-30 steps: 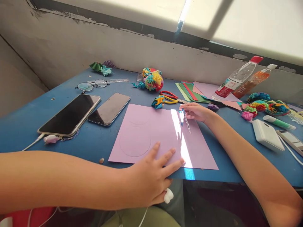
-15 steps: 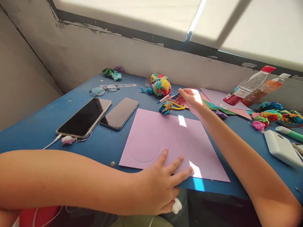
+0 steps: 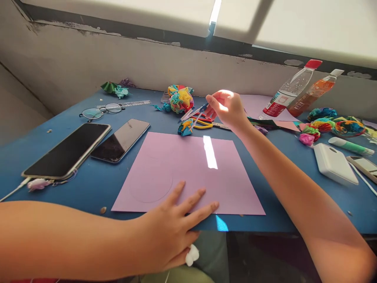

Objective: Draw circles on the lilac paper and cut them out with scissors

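Note:
My left hand (image 3: 173, 224) lies with its fingers spread on the near edge of a lilac sheet of paper (image 3: 229, 177). A white blob-shaped ornament (image 3: 192, 255) sits by its little finger. Faint drawn circles show on the sheet's left half. Beyond the far edge, my right hand (image 3: 226, 106) pinches a drawing compass (image 3: 202, 109) by its blue top. Its two legs point down and to the left, apart from the paper. Below the compass are a crumpled blue and yellow paper piece (image 3: 185, 127) and scissors (image 3: 203, 125) with red and yellow handles.
Two phones (image 3: 67, 149) (image 3: 122, 139) and glasses (image 3: 101, 111) lie at left. A colourful paper ball (image 3: 181, 99) stands at the back. Two bottles (image 3: 284, 94) (image 3: 315, 92), paper flowers (image 3: 321, 125), a glue stick (image 3: 350, 145) and a white power bank (image 3: 335, 163) are at right.
The view has swung right, so the table's things appear farther left. The compass legs now look wider apart, and more of the scissors shows. My left hand stays on the sheet.

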A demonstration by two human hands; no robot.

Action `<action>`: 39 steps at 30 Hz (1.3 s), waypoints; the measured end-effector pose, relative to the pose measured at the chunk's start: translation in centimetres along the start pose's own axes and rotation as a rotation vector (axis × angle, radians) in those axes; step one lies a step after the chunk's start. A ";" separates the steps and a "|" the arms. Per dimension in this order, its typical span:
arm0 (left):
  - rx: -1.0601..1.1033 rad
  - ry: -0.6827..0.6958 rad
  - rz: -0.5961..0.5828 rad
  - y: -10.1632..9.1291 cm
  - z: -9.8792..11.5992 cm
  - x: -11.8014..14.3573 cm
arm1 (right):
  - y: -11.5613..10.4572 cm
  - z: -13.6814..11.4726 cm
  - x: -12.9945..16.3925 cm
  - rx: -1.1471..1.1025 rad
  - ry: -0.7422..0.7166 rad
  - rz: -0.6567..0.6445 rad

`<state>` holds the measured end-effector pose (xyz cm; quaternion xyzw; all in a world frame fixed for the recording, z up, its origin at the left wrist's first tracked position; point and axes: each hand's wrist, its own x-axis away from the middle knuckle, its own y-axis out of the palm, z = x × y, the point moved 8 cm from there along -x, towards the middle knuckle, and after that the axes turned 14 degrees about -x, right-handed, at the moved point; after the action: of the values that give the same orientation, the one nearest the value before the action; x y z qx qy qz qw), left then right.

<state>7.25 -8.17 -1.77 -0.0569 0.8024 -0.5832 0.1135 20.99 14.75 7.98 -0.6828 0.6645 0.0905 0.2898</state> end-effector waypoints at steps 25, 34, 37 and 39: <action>-0.020 0.001 0.002 -0.2 -0.1 0.1 | 4.5 -4.8 2.4 0.231 -0.016 -0.261; 0.008 0.007 0.009 -0.1 0.0 0.0 | 5.4 -5.7 2.9 0.425 -0.134 -0.317; 0.007 0.007 0.010 -0.1 0.0 0.0 | 5.9 -5.7 3.0 0.421 -0.137 -0.349; 0.007 0.010 0.010 0.0 0.0 0.1 | 6.1 -5.6 3.0 0.417 -0.113 -0.360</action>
<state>7.17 -8.24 -1.77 -0.0498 0.8013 -0.5855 0.1127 13.94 9.60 9.35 -0.7094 0.5197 -0.0633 0.4719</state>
